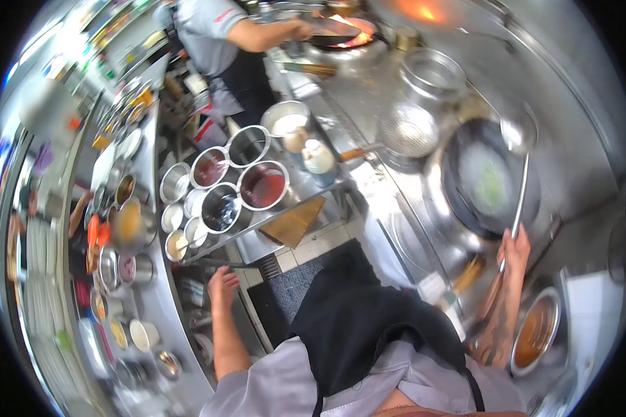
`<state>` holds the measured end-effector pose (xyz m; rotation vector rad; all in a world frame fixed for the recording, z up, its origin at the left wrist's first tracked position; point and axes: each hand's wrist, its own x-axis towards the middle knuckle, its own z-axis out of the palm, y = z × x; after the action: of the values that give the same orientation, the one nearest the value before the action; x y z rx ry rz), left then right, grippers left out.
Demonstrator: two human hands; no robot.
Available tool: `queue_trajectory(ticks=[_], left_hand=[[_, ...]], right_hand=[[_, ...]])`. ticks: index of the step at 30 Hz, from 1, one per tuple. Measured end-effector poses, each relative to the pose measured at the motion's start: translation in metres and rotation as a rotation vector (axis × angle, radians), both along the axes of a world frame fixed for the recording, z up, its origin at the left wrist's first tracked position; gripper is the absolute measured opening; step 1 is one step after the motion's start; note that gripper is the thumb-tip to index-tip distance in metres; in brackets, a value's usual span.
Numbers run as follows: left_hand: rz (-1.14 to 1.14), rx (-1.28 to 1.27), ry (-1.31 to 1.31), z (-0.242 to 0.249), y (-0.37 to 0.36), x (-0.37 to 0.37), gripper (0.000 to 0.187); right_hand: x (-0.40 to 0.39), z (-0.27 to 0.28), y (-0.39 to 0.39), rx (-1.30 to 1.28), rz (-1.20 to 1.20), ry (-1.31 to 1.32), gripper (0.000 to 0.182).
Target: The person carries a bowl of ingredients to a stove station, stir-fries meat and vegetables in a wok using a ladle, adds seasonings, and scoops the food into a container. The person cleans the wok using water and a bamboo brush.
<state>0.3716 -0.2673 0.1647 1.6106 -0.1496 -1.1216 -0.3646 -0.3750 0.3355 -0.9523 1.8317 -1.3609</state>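
My right hand (515, 249) is closed around the long handle of a metal ladle (517, 133). The ladle's bowl is at the far right rim of a dark wok (459, 201), above the liquid. Inside the wok, a pale green clump of food (491, 183) lies in cloudy, whitish liquid. On the other side of my body, my left hand (222, 285) hangs with nothing in it, its fingers loosely bent and apart. It is near the edge of the steel counter, below a cart holding several pots, including one of red sauce (264, 186) and one of dark liquid (220, 208).
A perforated strainer (409, 131) rests left of the wok, its wooden handle sticking out. Beyond it, a co-worker (219, 42) holds a pan (332, 32) over flames. A bowl of brown sauce (535, 326) stands at right. Bowls crowd the left counter (163, 306).
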Motion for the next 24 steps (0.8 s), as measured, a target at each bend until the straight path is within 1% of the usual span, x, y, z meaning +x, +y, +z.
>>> queue_trajectory(ticks=[1, 2, 3, 4, 5, 6, 7, 9, 10, 11, 12, 13, 14, 15, 16, 18, 19, 20, 22, 23, 24], left_hand=[[-0.272, -0.071, 0.02, -0.02, -0.034, -0.02, 0.039], [-0.445, -0.017, 0.005, -0.006, -0.075, -0.065, 0.038], [-0.655, -0.015, -0.002, -0.007, -0.11, -0.101, 0.04], [-0.862, -0.002, -0.107, -0.004, -0.143, -0.14, 0.037], [-1.037, -0.096, -0.209, -0.008, -0.173, -0.176, 0.04], [-1.157, -0.25, -0.38, -0.007, -0.197, -0.211, 0.045], [-1.247, -0.42, -0.547, -0.003, -0.218, -0.244, 0.049], [-1.253, -0.713, -0.96, 0.013, -0.25, -0.298, 0.061], [-1.281, -0.725, -0.943, 0.021, -0.263, -0.318, 0.061], [-1.314, -0.71, -1.137, 0.029, -0.276, -0.335, 0.071], [-1.333, -0.703, -1.336, 0.033, -0.286, -0.348, 0.08], [-1.353, -0.73, -1.326, 0.027, -0.296, -0.356, 0.08], [-1.435, -0.629, -1.42, 0.016, -0.309, -0.363, 0.087], [-1.513, -0.521, -1.515, 0.009, -0.318, -0.37, 0.093], [-1.533, -0.544, -1.508, 0.01, -0.325, -0.375, 0.093], [-1.698, -0.329, -1.565, 0.013, -0.338, -0.385, 0.094], [-1.703, -0.307, -1.613, 0.009, -0.343, -0.388, 0.089], [-1.72, -0.329, -1.613, 0.003, -0.35, -0.391, 0.089], [-1.679, -0.304, -1.612, -0.012, -0.364, -0.393, 0.083], [-1.67, -0.313, -1.603, -0.011, -0.368, -0.395, 0.079], [-1.681, -0.324, -1.6, -0.014, -0.373, -0.396, 0.079]], right_hand=[[0.009, 0.025, 0.002, -0.101, 0.03, -0.038, 0.045], [0.016, 0.043, 0.007, -0.177, 0.044, -0.053, 0.049], [0.025, 0.054, 0.013, -0.191, -0.003, -0.123, 0.049], [0.032, 0.06, 0.022, -0.169, 0.041, -0.173, 0.046], [0.028, 0.041, 0.031, -0.135, 0.054, -0.22, 0.042], [0.017, 0.007, 0.045, -0.066, 0.057, -0.112, 0.041], [0.023, 0.0, 0.058, -0.018, -0.025, -0.051, 0.042], [0.03, -0.002, 0.074, 0.04, -0.127, 0.012, 0.044], [0.03, -0.001, 0.08, 0.087, -0.129, 0.029, 0.046], [0.032, -0.002, 0.087, 0.133, -0.133, 0.042, 0.048], [0.029, -0.016, 0.092, 0.136, -0.166, 0.043, 0.048], [0.021, -0.039, 0.095, 0.162, -0.165, 0.148, 0.049], [0.017, -0.05, 0.097, 0.191, -0.162, 0.252, 0.05], [0.035, -0.019, 0.087, 0.269, -0.192, 0.142, 0.048], [0.032, -0.019, 0.084, 0.273, -0.218, 0.142, 0.048], [0.027, -0.024, 0.076, 0.334, -0.206, 0.212, 0.044], [0.03, -0.018, 0.064, 0.34, -0.263, 0.251, 0.031], [0.025, -0.025, 0.053, 0.343, -0.287, 0.25, 0.031], [0.011, -0.051, 0.027, 0.306, -0.384, 0.058, 0.017], [0.012, -0.053, 0.012, 0.309, -0.399, 0.058, 0.017], [0.017, -0.052, -0.007, 0.248, -0.409, -0.194, 0.014]])
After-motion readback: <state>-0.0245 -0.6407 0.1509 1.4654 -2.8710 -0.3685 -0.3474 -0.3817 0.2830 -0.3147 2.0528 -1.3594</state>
